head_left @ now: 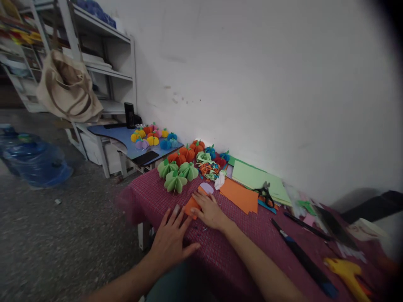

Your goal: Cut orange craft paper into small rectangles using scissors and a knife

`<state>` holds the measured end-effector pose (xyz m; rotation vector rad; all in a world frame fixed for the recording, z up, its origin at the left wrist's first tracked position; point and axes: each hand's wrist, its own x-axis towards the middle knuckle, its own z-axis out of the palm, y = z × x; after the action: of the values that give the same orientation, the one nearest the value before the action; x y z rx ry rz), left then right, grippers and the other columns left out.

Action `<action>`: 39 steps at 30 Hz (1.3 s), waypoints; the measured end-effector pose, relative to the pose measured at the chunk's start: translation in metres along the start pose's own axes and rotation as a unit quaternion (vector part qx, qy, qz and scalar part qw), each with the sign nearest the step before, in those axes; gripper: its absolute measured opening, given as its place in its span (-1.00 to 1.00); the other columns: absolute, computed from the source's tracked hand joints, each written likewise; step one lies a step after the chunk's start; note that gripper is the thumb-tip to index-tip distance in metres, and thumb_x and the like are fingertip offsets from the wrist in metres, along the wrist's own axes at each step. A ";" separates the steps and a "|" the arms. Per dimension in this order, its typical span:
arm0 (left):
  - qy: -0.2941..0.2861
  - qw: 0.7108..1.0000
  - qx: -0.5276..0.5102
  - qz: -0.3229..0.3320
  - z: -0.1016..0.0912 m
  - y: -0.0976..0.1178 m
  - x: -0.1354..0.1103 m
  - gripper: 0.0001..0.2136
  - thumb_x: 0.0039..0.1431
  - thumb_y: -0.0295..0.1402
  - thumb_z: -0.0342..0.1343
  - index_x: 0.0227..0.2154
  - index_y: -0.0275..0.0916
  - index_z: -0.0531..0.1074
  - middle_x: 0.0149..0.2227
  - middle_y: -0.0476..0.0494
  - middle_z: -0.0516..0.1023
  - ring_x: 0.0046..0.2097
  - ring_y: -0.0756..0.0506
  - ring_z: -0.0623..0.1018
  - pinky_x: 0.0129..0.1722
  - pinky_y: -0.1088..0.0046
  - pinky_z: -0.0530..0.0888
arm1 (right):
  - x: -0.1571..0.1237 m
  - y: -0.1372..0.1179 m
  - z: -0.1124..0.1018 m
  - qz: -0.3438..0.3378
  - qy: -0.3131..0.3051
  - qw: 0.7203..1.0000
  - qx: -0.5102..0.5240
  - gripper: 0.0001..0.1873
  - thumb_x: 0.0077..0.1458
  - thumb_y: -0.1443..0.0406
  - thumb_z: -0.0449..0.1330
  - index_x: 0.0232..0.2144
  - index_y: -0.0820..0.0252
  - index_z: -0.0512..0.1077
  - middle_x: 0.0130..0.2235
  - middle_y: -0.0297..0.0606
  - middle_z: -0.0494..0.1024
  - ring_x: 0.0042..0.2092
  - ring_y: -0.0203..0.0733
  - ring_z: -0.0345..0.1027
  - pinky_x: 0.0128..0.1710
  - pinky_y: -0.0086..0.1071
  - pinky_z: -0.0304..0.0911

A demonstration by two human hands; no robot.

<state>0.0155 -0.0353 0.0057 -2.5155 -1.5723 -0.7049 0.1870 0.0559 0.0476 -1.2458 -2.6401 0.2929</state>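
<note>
A small orange piece of paper (191, 205) lies near the front edge of the cloth-covered table. My right hand (210, 210) rests over it, fingers stretched forward and the thumb on its near side, partly hiding it. My left hand (171, 237) is open with fingers spread, its fingertips at the paper's left end by the table edge. A light purple paper piece (207, 187) sits just beyond my right fingers. Left of that stand green paper pumpkins (175, 181), with orange paper pumpkins (188, 153) behind them.
Orange sheets (241, 195), black-handled scissors (265, 195) and light green sheets (260, 178) lie to the right. Nearer are a long dark tool (304, 256) and a yellow glue gun (346, 274). A blue side table (118, 136) holds more paper pumpkins. Paper scraps (210, 171) are heaped mid-table.
</note>
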 end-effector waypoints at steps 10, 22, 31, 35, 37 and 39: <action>-0.012 0.999 -0.035 0.018 -0.001 0.000 0.029 -0.37 0.05 0.03 -0.16 0.11 -0.28 0.09 0.15 -0.26 0.15 0.18 -0.22 0.10 0.12 0.13 0.02 | -0.016 -0.014 0.004 -0.062 0.007 0.992 0.109 -0.42 0.17 0.07 -0.20 0.18 0.15 -0.11 0.18 -0.16 0.09 0.20 -0.22 -0.11 0.17 -0.09 -0.33; -0.037 0.998 -0.038 0.035 0.002 -0.008 0.023 -0.38 0.00 0.08 -0.13 0.03 -0.25 0.23 0.08 -0.27 0.27 0.11 -0.23 0.22 0.09 0.10 0.07 | -0.008 -0.016 0.000 -0.050 -0.037 0.998 0.012 -0.39 0.12 -0.01 -0.18 0.14 0.12 0.02 0.18 -0.21 0.09 0.21 -0.19 -0.17 0.17 -0.09 -0.46; 0.029 0.999 -0.011 0.027 -0.010 -0.002 0.026 -0.48 0.05 -0.02 -0.10 -0.06 -0.33 0.31 -0.14 -0.28 0.47 -0.04 -0.21 0.38 0.06 0.13 0.12 | 0.001 -0.005 -0.003 0.017 0.003 1.000 0.020 -0.35 0.10 -0.04 -0.20 0.14 0.18 0.03 0.16 -0.14 0.14 0.19 -0.14 -0.11 0.14 -0.07 -0.35; 0.052 0.998 -0.010 0.026 -0.013 0.011 0.048 -0.53 0.11 -0.11 -0.14 0.03 -0.27 0.23 0.06 -0.27 0.30 0.09 -0.21 0.26 0.08 0.17 0.10 | -0.017 0.015 -0.015 0.060 0.100 0.993 0.032 -0.49 0.14 0.05 -0.15 0.05 0.16 0.18 0.06 -0.18 0.30 0.10 -0.19 0.08 0.10 -0.18 -0.12; 0.049 0.998 -0.019 0.034 -0.005 0.014 0.058 -0.50 0.12 -0.10 -0.16 0.08 -0.24 0.16 0.17 -0.26 0.09 0.17 -0.22 0.12 0.10 0.18 0.08 | -0.031 0.031 -0.021 0.089 0.137 0.986 0.021 -0.52 0.13 0.08 -0.11 0.01 0.20 0.24 0.02 -0.16 0.34 0.05 -0.17 0.15 0.05 -0.26 0.00; 0.022 0.998 -0.035 0.045 0.007 0.014 0.064 -0.47 0.12 -0.06 -0.19 0.10 -0.21 0.12 0.20 -0.25 0.03 0.20 -0.22 0.04 0.11 0.15 0.06 | -0.045 0.048 -0.025 0.135 0.142 0.981 -0.001 -0.56 0.13 0.12 -0.10 -0.02 0.22 0.27 -0.02 -0.15 0.38 0.00 -0.16 0.22 0.00 -0.29 0.06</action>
<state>0.0530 0.0138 0.0290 -2.5822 -1.4342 -0.8117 0.2574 0.0536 0.0546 -1.5232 -2.2358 0.1392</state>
